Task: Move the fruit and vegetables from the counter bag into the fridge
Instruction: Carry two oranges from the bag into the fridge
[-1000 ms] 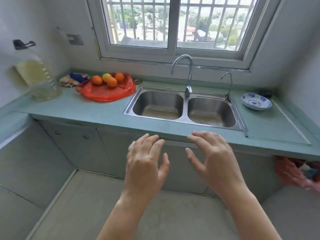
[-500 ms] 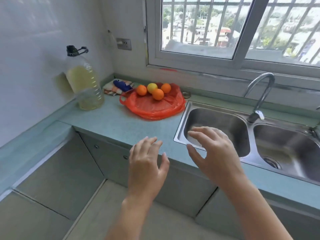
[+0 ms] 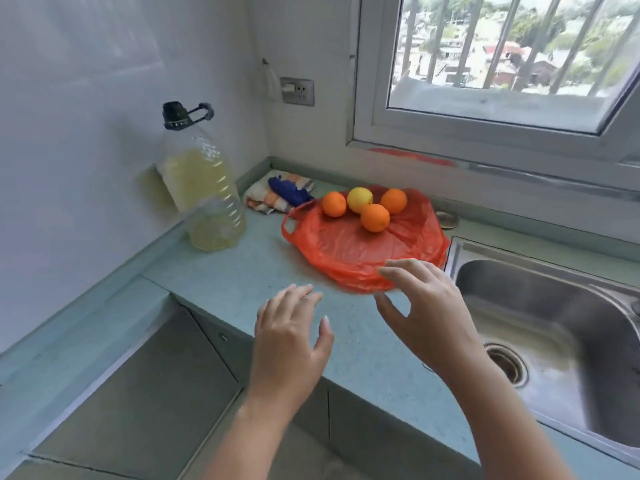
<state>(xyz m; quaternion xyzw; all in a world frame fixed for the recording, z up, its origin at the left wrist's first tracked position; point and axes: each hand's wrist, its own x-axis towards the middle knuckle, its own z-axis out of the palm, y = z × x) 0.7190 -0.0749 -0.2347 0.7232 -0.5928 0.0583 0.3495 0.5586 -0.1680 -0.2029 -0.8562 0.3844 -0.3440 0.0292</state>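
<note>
Head view is showing me both hands hovering over the near edge of the green surface [image 3: 214,282], palms down, neither one touching anything. My left hand [image 3: 289,344] is hanging nearest the camera with its fingers [image 3: 301,294] loosely spread and holding nothing. My right hand [image 3: 429,317] is reaching a little farther forward, its fingers [image 3: 398,268] also spread and slightly curled, with the tips sitting just over the near rim of the red bag [image 3: 353,251], though I cannot tell whether they are brushing the plastic. So the fruit is lying ahead of both hands and slightly to the left of the right one, and I am judging the right hand the nearer for a first pick. The bag is lying flattened and crumpled between the sink [image 3: 554,306] on its right and the big oil bottle [image 3: 204,195] on its left, one handle loop poking out toward the bottle. On its far half three oranges [image 3: 375,218] and one yellow fruit [image 3: 360,199] are sitting in a tight cluster, exposed on top of the plastic, all round with no long axis to line up on. Beyond them a folded cloth [image 3: 280,194] is lying in the corner. No fridge is showing.
</note>
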